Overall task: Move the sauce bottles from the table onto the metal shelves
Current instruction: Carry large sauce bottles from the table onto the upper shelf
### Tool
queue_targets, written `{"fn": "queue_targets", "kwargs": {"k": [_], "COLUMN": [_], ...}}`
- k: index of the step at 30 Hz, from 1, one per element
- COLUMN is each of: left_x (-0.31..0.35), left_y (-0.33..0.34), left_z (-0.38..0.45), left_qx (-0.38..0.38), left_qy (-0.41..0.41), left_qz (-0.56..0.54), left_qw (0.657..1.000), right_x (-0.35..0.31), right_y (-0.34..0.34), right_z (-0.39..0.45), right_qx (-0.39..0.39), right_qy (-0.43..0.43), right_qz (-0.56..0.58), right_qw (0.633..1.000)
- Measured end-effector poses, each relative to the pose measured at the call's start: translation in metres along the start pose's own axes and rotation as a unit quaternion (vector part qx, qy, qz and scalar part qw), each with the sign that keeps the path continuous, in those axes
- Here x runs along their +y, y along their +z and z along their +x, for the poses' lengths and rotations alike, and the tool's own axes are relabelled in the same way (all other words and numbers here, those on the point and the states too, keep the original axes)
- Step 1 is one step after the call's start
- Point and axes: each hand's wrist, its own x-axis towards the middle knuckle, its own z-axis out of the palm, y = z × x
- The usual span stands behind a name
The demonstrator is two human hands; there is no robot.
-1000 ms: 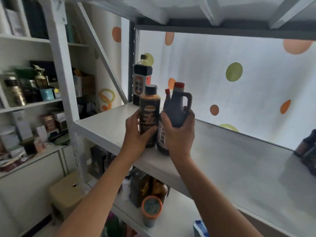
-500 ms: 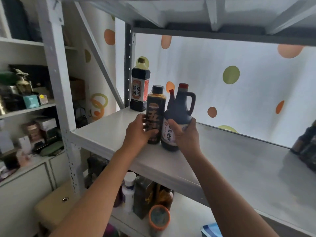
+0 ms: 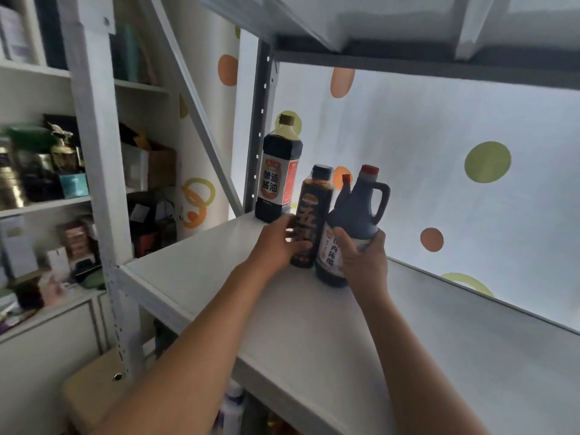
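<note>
My left hand (image 3: 277, 243) grips a slim dark sauce bottle (image 3: 315, 211) with a black cap and an orange label, standing on the white metal shelf (image 3: 219, 265). My right hand (image 3: 364, 259) grips the lower body of a dark vinegar jug (image 3: 354, 221) with a side handle and a red cap, right beside it. A red-capped bottle top (image 3: 346, 180) peeks out between the two, its body hidden. A taller soy sauce bottle (image 3: 279, 174) stands alone in the shelf's back left corner.
A grey upright post (image 3: 259, 127) and a diagonal brace (image 3: 194, 102) frame the shelf's left end. Another shelf board (image 3: 408, 26) hangs close above. Bottles stand on the lower shelf (image 3: 232, 412). A white cabinet (image 3: 40, 196) full of small goods is at left.
Both bottles moved deeper onto the shelf toward the back left corner and now stand near the soy sauce bottle. My right hand slid down from the jug's handle to its lower body.
</note>
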Motion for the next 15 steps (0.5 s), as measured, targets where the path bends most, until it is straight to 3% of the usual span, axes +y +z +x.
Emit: {"fn": "queue_targets", "kwargs": {"k": [6,15], "left_x": [-0.014,-0.029], "left_y": [0.004,0.017], "left_z": [0.043,0.079], "left_qx": [0.009,0.088], "left_qy": [0.01,0.018], "left_qz": [0.028,0.003], "left_qw": [1.0,0.996], "right_x": [0.012,0.025], "right_y": [0.014,0.035], "right_z": [0.037,0.082], "right_qx": [-0.002,-0.006], "right_qy": [-0.02,-0.036], "right_qz": [-0.009,-0.03], "right_qw": [1.0,0.999]}}
